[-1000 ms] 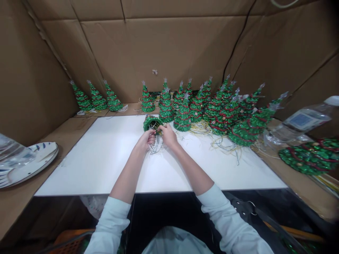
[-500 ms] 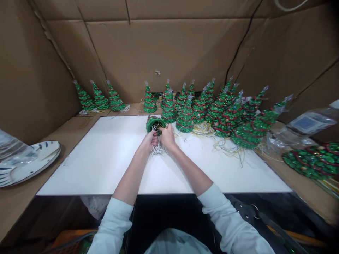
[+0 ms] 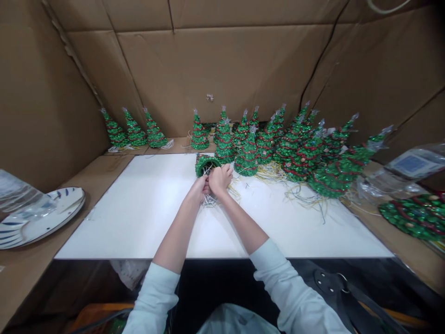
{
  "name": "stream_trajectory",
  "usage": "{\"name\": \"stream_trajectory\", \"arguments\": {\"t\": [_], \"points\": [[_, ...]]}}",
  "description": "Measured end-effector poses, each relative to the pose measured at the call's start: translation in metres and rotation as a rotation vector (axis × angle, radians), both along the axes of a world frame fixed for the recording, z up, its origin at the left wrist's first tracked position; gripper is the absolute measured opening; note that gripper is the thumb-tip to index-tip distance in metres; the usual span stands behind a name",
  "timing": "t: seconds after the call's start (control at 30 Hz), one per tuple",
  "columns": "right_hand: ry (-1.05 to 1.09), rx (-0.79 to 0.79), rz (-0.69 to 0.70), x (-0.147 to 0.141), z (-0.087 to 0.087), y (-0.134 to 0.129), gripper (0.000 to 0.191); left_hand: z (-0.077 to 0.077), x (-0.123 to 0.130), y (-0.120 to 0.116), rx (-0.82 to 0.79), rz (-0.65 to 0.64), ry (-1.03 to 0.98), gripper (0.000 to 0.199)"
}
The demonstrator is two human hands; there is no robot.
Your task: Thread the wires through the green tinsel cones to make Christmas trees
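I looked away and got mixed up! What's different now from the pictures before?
The right hand moved left, in close to the left hand, with its back over the fingers; I can't tell what it pinches. The whole view shifted a little too. The left hand still holds the white wires, the green tree still lies on its side, and the standing trees stayed put.
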State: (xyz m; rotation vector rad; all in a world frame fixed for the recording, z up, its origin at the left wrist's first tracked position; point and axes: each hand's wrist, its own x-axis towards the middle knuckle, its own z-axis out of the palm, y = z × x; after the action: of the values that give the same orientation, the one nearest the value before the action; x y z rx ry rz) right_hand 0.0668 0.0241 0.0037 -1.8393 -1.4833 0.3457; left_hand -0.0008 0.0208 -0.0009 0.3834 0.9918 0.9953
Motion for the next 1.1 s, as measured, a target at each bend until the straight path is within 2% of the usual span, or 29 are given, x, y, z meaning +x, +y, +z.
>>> {"name": "stream_trajectory", "arguments": {"t": [0.1, 0.37, 0.53, 0.77, 1.1], "points": [[0.064, 0.003, -0.009, 0.001, -0.004, 0.005, 0.022, 0.002, 0.002, -0.001, -0.007, 0.029, 0.061, 0.031], [0.193, 0.059, 0.048, 0.01, -0.007, 0.005, 0.022, 0.007, 0.002, -0.003, 0.009, -0.024, 0.072, 0.03], [0.136, 0.046, 0.125, 0.016, -0.004, 0.002, 0.022, 0.008, 0.002, -0.004, -0.001, -0.034, 0.076, 0.028], [0.084, 0.013, 0.133, 0.012, 0.001, 0.002, 0.024, 0.009, 0.003, -0.005, -0.007, -0.01, 0.08, 0.031], [0.141, 0.057, 0.153, 0.011, -0.008, 0.012, 0.022, 0.006, 0.0, 0.0, -0.024, -0.012, 0.045, 0.029]]}}
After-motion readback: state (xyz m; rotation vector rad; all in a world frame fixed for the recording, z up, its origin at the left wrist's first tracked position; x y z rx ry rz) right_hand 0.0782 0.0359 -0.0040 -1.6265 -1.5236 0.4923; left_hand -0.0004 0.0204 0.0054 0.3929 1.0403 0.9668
